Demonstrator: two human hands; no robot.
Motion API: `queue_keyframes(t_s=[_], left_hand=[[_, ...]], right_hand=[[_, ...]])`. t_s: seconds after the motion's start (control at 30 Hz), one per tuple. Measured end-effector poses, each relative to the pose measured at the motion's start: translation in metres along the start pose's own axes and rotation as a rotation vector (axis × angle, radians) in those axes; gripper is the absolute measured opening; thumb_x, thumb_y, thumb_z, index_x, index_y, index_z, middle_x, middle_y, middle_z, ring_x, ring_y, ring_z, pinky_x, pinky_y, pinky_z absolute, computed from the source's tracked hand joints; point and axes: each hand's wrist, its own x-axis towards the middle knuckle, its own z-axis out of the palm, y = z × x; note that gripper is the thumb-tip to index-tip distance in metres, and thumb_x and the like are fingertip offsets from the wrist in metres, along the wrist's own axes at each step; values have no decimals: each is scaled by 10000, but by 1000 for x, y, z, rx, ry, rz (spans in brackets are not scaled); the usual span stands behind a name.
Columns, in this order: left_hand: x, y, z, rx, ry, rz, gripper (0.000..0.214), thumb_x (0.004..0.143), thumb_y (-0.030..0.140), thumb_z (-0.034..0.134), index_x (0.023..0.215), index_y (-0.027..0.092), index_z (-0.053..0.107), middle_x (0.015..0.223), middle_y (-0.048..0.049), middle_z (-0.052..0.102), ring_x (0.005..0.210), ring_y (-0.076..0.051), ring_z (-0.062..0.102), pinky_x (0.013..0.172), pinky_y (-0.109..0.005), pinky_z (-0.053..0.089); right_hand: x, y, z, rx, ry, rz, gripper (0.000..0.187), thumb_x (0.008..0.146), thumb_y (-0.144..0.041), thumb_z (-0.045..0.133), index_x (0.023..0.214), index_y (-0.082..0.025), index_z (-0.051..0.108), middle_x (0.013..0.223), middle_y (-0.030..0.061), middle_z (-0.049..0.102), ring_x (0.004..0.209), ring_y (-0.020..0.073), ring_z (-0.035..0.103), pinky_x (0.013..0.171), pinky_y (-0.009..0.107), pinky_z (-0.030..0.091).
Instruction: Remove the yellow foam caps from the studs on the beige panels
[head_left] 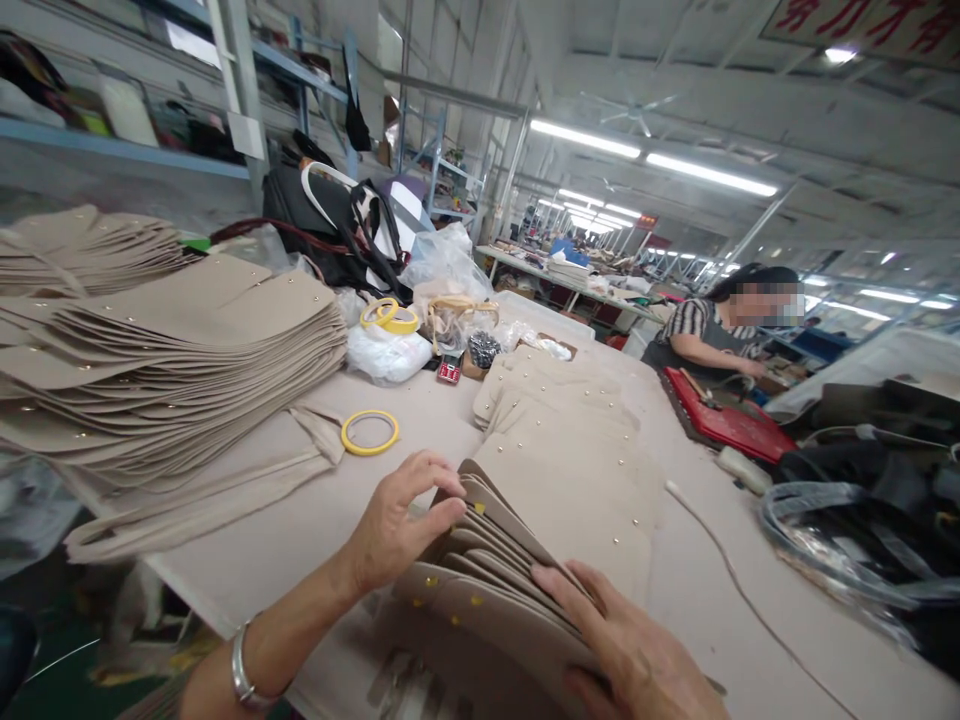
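A fanned stack of beige leather panels [487, 580] with small gold studs lies on the table [315, 530] in front of me. My left hand [397, 525], a silver bracelet on its wrist, pinches the left edges of the upper panels. My right hand [637, 650] lies on top of the stack's near right side, fingers pressed on the top panel. Beyond them a row of the same beige panels [570, 440] runs away across the table.
A tall pile of beige panels [165, 360] fills the left. A yellow tape ring [369, 432] lies near it, with more tape rolls [390, 316], plastic bags and black bags behind. A person [712, 325] works over a red mat [727, 420] at the right. Cables lie at the right edge.
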Motion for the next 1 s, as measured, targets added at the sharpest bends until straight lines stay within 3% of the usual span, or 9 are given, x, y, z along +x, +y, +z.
queue_keyframes(t_s=[0.1,0.3,0.53,0.7,0.77,0.83,0.87,0.93,1.0], left_hand=[[8,13,-7,124,-113,-23,117,876,305,606,896,202,657,965,-28,587,962,-175,555,903,-308,421],[13,10,-11,278,-254,-37,215,863,383,621,1001,221,652,1144,-60,531,1096,-214,507,975,-354,404],[3,6,-8,219,-279,-96,270,827,415,638,1007,213,648,1277,-87,464,1209,-260,459,1034,-388,383],[7,6,-4,40,-328,-198,410,960,414,407,774,188,693,1275,-66,524,1259,-229,452,1043,-343,371],[13,4,-5,24,-301,-230,386,940,370,458,672,173,654,1204,-65,583,1218,-220,496,1017,-331,390],[19,1,-7,29,-264,-228,138,831,300,630,765,179,635,1186,-57,607,1161,-216,539,971,-326,428],[22,-1,-8,41,-260,-212,160,761,262,703,886,193,630,1224,-52,597,1159,-216,541,964,-329,438],[28,-6,-10,84,-312,-156,575,659,215,787,1181,234,545,1356,-53,523,1225,-225,498,1007,-353,424],[32,-12,-11,128,-409,-99,772,648,199,798,1332,261,445,1413,-53,477,1273,-227,457,1061,-369,381]], right_hand=[[3,1,1,-32,-23,-17,931,613,4,524,1481,-275,334,1395,119,521,1174,284,598,943,411,550],[0,5,11,-3,71,-68,1017,596,12,489,1528,-250,178,1406,117,514,1220,265,559,983,409,525],[3,-1,-2,59,-8,-16,901,630,7,494,1454,-321,338,1310,81,572,1117,245,614,901,378,552],[4,-5,-9,85,-47,19,795,688,-14,482,1410,-335,394,1266,79,575,1059,242,618,862,372,538],[4,-6,-10,74,-77,15,763,708,-25,483,1401,-336,410,1244,76,579,1040,239,618,853,361,533],[4,-6,-12,67,-93,12,748,717,-29,488,1395,-337,418,1235,72,579,1032,232,616,855,346,526],[4,-7,-12,64,-97,11,743,720,-30,490,1392,-337,420,1230,70,580,1028,227,616,855,338,524],[5,-7,-14,59,-97,10,723,731,-32,488,1383,-338,428,1213,63,585,1015,218,618,846,325,524],[6,-8,-15,55,-91,5,705,744,-34,483,1377,-339,432,1196,58,590,1002,210,622,836,317,526]])
